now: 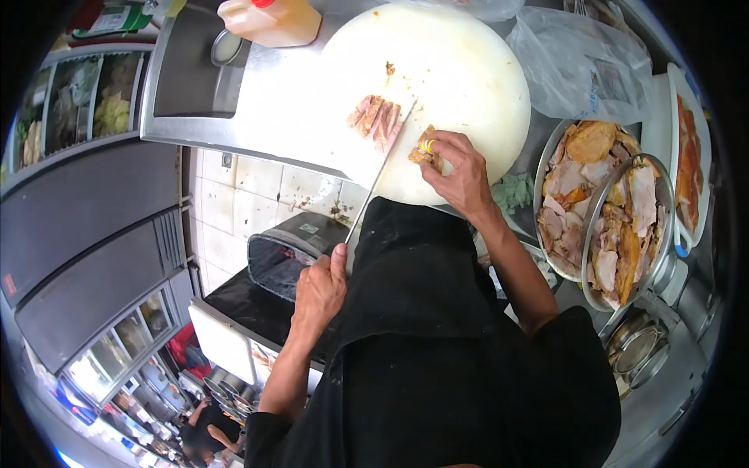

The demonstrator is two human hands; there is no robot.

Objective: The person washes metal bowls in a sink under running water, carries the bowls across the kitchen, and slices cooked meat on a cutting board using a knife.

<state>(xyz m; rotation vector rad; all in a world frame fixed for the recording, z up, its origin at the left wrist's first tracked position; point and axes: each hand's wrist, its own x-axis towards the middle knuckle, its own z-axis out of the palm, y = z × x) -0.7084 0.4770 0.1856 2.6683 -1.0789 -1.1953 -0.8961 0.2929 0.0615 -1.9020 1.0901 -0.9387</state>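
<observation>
My left hand (316,292) is wrapped round the handle of a long knife (380,173), which points up and away across the edge of a round white cutting board (476,86). My right hand (460,173) grips a piece of browned, roasted-looking meat (424,148) on the board, just right of the blade. A yellow and white band shows at one of its fingers. Left of the blade lies a small pile of sliced meat (376,121), close to the knife. Crumbs and a dark scrap (389,69) dot the board. The knife handle is mostly hidden in my fist.
Two metal trays of cut meat (563,183) (630,234) overlap on the right, beside a white tray (671,132). A plastic bag (581,62) touches the board's far right side. A jug (273,19) stands near the sink (187,86). A lined bin (285,261) sits below. Another person (211,429) works lower left.
</observation>
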